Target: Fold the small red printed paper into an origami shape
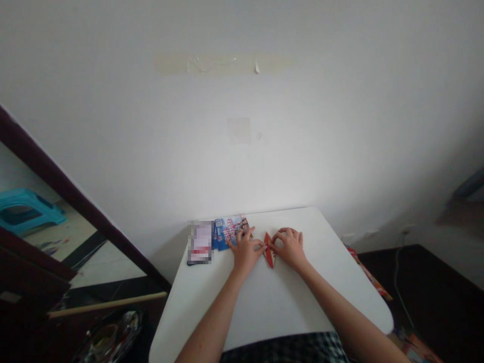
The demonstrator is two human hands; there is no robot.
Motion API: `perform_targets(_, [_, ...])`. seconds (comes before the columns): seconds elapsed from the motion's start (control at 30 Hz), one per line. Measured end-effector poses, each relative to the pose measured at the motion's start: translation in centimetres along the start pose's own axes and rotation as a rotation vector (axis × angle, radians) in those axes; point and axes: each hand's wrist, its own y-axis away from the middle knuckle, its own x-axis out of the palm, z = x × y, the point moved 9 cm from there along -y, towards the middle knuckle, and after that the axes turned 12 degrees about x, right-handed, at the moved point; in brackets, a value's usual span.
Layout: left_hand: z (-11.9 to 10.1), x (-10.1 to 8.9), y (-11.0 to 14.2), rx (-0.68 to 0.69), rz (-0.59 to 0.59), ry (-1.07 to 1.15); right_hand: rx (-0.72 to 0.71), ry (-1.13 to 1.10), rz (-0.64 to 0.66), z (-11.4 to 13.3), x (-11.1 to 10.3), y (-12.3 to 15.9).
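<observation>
On the white table (280, 307), toward the wall, a red folded paper (269, 258) is pinched from either side by the left hand (245, 252) and right hand (291, 248). A blue printed sheet (224, 236) lies by the left fingers. Lower left, a dark container (139, 318) holds jumbled items, too dim to name.

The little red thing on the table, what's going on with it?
A person has the fingertips of the left hand and the right hand at opposite sides of the red piece, which looks like folded paper. It's narrow, with pointed ends, over the white table. A blue printed sheet lies partly behind the left hand.
</observation>
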Motion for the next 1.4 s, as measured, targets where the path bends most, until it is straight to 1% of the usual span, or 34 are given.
perform_targets(0.17, [0.0,0.2,-0.4,-0.027,-0.013,0.023,-0.001,0.019,0.018,0.1,0.1,0.0])
perform_targets(0.27, [0.0,0.1,-0.5,-0.005,-0.03,0.031,-0.003,0.021,0.022,0.1,0.2,0.1])
perform_targets(0.43, [-0.6,0.4,-0.5,0.061,-0.009,0.023,0.014,-0.008,0.02,0.0,0.3,0.1])
perform_targets(0.53, [-0.7,0.4,-0.5,0.072,-0.012,0.005,0.018,-0.014,0.027,-0.1,0.3,0.1])
perform_targets(0.8, [-0.2,0.7,-0.5,0.047,0.025,-0.02,0.013,-0.034,0.008,0.0,0.0,0.1])
perform_targets(0.97, [0.0,0.9,-0.5,0.04,0.017,-0.003,0.01,-0.02,0.001,0.2,0.0,0.3])
perform_targets(1.13, [0.3,1.0,-0.6,0.03,0.026,-0.008,-0.022,0.021,0.0,0.1,0.2,0.5])
perform_targets(1.4, [0.1,0.7,-0.3,0.006,0.006,-0.008,-0.039,0.026,0.02,0.0,0.1,0.2])
